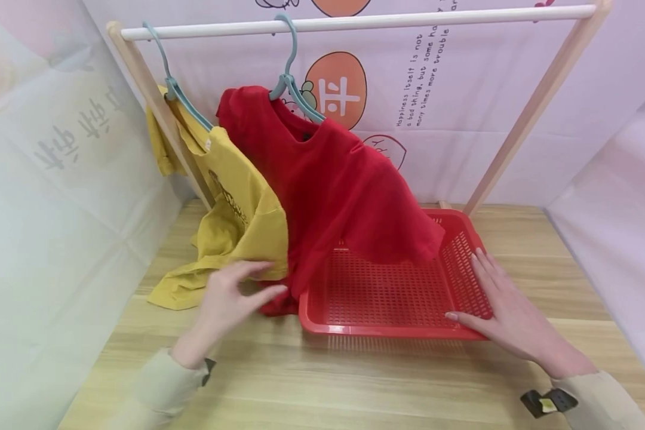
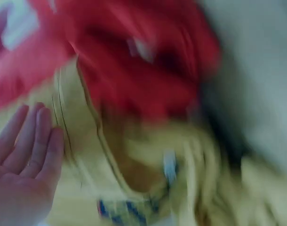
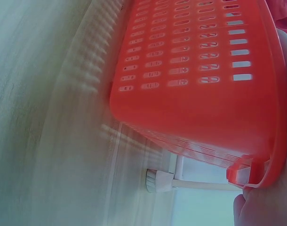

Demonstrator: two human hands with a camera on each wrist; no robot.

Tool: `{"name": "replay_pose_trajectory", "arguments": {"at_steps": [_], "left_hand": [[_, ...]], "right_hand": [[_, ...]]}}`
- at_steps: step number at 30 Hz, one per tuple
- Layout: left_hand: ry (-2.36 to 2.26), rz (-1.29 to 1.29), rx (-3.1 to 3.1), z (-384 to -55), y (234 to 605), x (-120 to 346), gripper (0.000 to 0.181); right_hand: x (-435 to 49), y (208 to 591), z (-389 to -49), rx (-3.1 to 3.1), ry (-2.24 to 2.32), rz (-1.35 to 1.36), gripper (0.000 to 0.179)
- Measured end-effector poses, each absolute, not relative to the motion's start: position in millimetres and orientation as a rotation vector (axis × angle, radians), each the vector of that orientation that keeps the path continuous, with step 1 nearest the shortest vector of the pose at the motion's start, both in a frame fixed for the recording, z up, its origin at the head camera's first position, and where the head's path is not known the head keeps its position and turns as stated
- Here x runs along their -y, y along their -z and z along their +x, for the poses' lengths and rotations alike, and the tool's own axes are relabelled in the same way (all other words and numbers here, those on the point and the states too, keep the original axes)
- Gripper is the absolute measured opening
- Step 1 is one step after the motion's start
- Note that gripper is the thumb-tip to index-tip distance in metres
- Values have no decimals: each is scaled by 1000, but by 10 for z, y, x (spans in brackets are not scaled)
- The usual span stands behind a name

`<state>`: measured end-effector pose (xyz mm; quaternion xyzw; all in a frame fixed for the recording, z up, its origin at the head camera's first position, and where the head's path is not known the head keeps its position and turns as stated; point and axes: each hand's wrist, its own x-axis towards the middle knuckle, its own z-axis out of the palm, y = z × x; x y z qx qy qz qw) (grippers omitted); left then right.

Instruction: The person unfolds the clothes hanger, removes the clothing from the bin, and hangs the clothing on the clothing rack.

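Note:
A yellow T-shirt (image 1: 247, 197) hangs at the left on a blue-green hanger (image 1: 188, 104). My left hand (image 1: 228, 298) is beside its lower part, thumb and fingers spread apart with nothing between them. In the left wrist view the fingers (image 2: 42, 141) lie against blurred yellow cloth. A red T-shirt (image 1: 322, 173) hangs to the right on a second hanger (image 1: 301, 98), its sleeve draping into a red plastic basket (image 1: 387, 329). My right hand (image 1: 507, 316) rests over the basket's front right corner, fingers straight along the right rim and thumb across the corner.
Both hangers hook over a white rod (image 1: 419, 21) held by wooden legs (image 1: 537, 107). The rack stands on a wood-grain table (image 1: 355, 388). Printed white cloth (image 1: 462, 161) covers the back and sides.

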<state>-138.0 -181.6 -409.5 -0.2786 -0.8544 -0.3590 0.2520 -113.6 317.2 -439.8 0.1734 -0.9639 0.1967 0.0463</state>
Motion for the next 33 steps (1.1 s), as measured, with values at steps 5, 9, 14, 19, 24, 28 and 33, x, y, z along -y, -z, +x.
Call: {"name": "replay_pose_trajectory", "arguments": {"at_steps": [5, 9, 14, 19, 24, 28, 33], "left_hand": [[991, -759, 2383, -1371, 4292, 1413, 47], [881, -692, 2366, -1447, 4367, 1353, 20], [761, -560, 2353, -1558, 4369, 1641, 7], [743, -336, 2375, -1616, 4313, 1979, 6], [781, -417, 2445, -1552, 4289, 1984, 8], [811, -483, 2480, -1391, 4220, 1802, 17], [945, -676, 2411, -1172, 4050, 1480, 29]], "right_hand": [[-3182, 4411, -1135, 2933, -613, 526, 116], [-3164, 4417, -1133, 2932, -620, 521, 115], [-3136, 4409, -1135, 2943, -608, 507, 116], [-3132, 4388, -1135, 2949, -602, 499, 116], [-3145, 4385, -1135, 2947, -607, 499, 117], [-3157, 4401, -1145, 2938, -605, 515, 117], [-3171, 4420, -1153, 2925, -607, 524, 117]]}}
